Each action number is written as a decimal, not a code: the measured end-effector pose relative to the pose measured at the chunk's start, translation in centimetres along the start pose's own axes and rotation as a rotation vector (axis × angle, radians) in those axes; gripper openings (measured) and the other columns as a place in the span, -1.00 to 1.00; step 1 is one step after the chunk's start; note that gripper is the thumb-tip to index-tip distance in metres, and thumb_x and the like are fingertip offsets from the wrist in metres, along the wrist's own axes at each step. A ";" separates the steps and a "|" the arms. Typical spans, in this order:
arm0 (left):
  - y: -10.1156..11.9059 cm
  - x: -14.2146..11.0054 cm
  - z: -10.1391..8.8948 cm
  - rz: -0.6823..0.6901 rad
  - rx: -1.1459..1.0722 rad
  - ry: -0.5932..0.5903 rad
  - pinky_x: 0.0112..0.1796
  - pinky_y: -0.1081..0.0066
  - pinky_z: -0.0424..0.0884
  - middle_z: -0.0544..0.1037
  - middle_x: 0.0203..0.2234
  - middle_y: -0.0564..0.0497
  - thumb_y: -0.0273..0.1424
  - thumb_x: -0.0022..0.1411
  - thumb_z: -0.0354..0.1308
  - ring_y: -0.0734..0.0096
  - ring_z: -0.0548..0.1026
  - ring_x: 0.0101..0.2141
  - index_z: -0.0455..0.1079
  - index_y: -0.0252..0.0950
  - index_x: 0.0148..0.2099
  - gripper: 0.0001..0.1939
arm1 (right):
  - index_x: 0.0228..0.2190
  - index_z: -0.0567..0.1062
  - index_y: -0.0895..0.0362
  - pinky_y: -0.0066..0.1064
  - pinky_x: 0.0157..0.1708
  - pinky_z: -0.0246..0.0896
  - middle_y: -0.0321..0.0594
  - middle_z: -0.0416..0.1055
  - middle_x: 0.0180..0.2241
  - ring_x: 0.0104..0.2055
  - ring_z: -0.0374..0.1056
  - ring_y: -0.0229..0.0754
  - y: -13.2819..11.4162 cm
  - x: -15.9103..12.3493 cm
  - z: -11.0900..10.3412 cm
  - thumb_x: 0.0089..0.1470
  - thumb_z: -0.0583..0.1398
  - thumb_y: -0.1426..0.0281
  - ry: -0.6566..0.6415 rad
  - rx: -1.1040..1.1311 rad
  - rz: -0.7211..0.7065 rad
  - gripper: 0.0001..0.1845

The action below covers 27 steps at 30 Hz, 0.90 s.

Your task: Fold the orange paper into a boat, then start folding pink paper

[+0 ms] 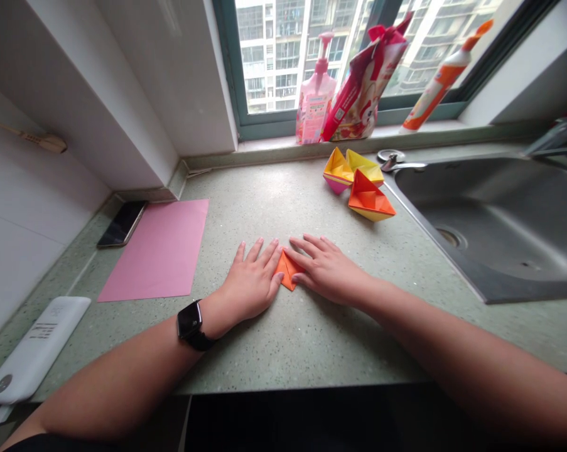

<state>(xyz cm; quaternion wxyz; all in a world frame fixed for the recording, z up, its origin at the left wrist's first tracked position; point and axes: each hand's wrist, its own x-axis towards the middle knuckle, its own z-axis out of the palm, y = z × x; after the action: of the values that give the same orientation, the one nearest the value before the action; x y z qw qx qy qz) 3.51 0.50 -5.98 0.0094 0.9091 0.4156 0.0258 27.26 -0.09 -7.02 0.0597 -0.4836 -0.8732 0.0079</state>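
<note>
A small piece of folded orange paper [289, 271] lies on the counter between my two hands, its sides partly covered by them. My left hand [252, 276], below a black wristwatch [189, 321], rests flat with fingers stretched; its thumb and index finger touch the paper's left side. From the right, my right hand [328, 270] lies with fingers spread, its index finger and thumb on the paper's right side. Farther back stand folded paper boats: an orange one [370, 199], a yellow-and-pink one [338, 171] and a pale yellow one [364, 166].
To the left are a pink paper sheet [158, 251], a phone [122, 224] and a white power bank [37, 348]. A steel sink [500, 220] is at right. On the sill stand a pump bottle [315, 103], a red bag [365, 88] and an orange-white bottle [438, 88].
</note>
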 end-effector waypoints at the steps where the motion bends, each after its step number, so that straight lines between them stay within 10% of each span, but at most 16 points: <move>1: 0.0 0.1 -0.1 0.002 0.000 0.000 0.40 -0.46 0.10 0.21 0.54 -0.21 -0.21 0.64 -0.14 -0.31 0.17 0.50 0.18 -0.33 0.59 -0.38 | 0.44 0.39 0.03 0.25 0.39 0.21 0.04 0.27 0.48 0.49 0.22 0.33 0.1 0.1 0.0 0.41 0.24 0.09 0.001 0.000 -0.003 -0.31; 27: -0.6 -2.9 -0.9 0.204 -0.048 -0.102 0.52 -0.06 -0.06 0.09 0.58 -0.16 -0.17 0.69 -0.19 0.01 0.01 0.58 0.04 -0.31 0.64 -0.36 | 0.42 0.42 0.02 0.21 0.38 0.25 0.01 0.27 0.49 0.48 0.25 0.29 -0.2 0.1 -1.4 0.44 0.20 0.11 -0.042 0.000 0.007 -0.37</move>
<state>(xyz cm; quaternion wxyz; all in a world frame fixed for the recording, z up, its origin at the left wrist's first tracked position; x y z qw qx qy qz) 1.10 -1.29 -5.23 0.0498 0.9463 0.3192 -0.0098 27.16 -0.18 -5.64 0.0413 -0.4862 -0.8727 0.0181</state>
